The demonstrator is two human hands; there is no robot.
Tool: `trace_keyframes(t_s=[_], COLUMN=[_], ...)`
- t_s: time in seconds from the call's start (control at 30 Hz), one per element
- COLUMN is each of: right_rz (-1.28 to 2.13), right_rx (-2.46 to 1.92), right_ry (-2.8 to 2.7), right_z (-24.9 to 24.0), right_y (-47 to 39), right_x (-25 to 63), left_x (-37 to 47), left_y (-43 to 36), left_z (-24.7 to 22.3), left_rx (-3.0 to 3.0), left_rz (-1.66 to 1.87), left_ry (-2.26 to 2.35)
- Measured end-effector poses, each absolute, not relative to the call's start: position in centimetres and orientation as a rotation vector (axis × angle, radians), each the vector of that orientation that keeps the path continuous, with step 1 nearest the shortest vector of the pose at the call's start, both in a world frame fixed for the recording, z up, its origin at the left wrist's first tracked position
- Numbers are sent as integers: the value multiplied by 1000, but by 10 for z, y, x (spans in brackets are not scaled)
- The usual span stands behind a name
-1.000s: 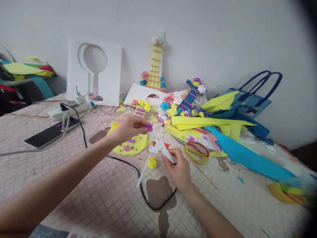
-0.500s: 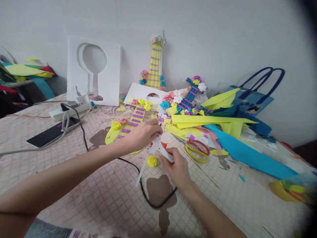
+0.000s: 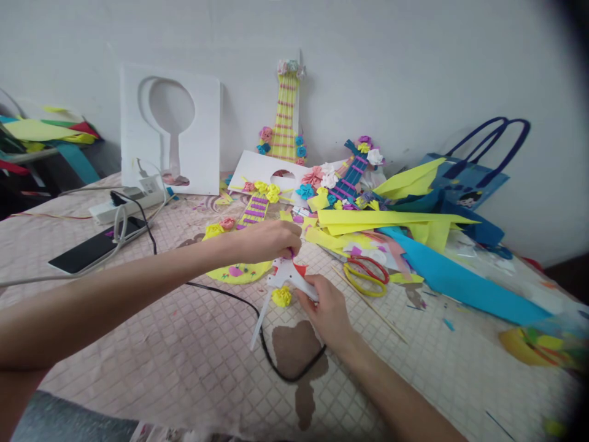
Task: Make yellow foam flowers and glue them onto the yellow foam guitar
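My right hand [image 3: 327,307] is closed around the handle of a white hot glue gun [image 3: 280,274], its clear glue stick [image 3: 260,322] jutting out toward me. Just above the gun, the fingers of my left hand [image 3: 281,238] pinch a small purple piece [image 3: 288,252], close to the nozzle end, which is mostly hidden. Under my left forearm lies a yellow paper guitar [image 3: 246,274] with purple strips and paper flowers; the forearm covers its middle. A crumpled yellow paper flower [image 3: 281,297] rests right below the gun.
Scissors [image 3: 368,276] and a wooden skewer [image 3: 375,313] lie to the right, before yellow and blue paper sheets [image 3: 442,276]. A black cord [image 3: 271,365] loops in front. A phone [image 3: 96,245] and power strip [image 3: 129,205] lie left. Decorated guitars [image 3: 286,116] stand behind.
My left forearm has swung lower over the guitar, so the guitar's yellow body now shows below it. The left fingers shifted slightly left and down. My right hand still grips the glue gun.
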State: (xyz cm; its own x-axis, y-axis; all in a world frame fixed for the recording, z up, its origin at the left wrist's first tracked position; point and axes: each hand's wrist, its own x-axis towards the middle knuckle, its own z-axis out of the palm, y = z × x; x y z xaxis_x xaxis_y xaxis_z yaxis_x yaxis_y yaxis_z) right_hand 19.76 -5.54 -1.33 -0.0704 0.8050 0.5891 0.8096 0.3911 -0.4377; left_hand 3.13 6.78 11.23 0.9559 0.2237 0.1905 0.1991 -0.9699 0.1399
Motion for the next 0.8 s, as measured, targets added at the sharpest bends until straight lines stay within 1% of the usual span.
trace_keyframes(t_s=[0.1, 0.23, 0.33, 0.43, 0.5, 0.63, 0.8], right_rz=[-5, -4, -49, -87, -95, -90, -83], right_rx=[-1387, -1388, -1375, -1366, -1366, -1358, -1364], right_ry=[-1860, -1867, -1849, -1829, -1820, -1832, -1839], right_z=[-14, -15, -14, -12, -10, -9, -9], right_y=[-55, -55, -54, -55, -55, -55, -54], right_x=[197, 198, 199, 200, 200, 199, 200], left_x=[34, 36, 32, 24, 17, 10, 11], left_y=[67, 62, 66, 77, 83, 83, 74], left_z=[106, 95, 97, 100, 98, 86, 80], left_rx=[3000, 3068, 2923, 2598, 2393, 2101, 2118], left_rz=[300, 348, 619, 928, 945, 877, 879], left_ry=[273, 358, 529, 790, 861, 854, 845])
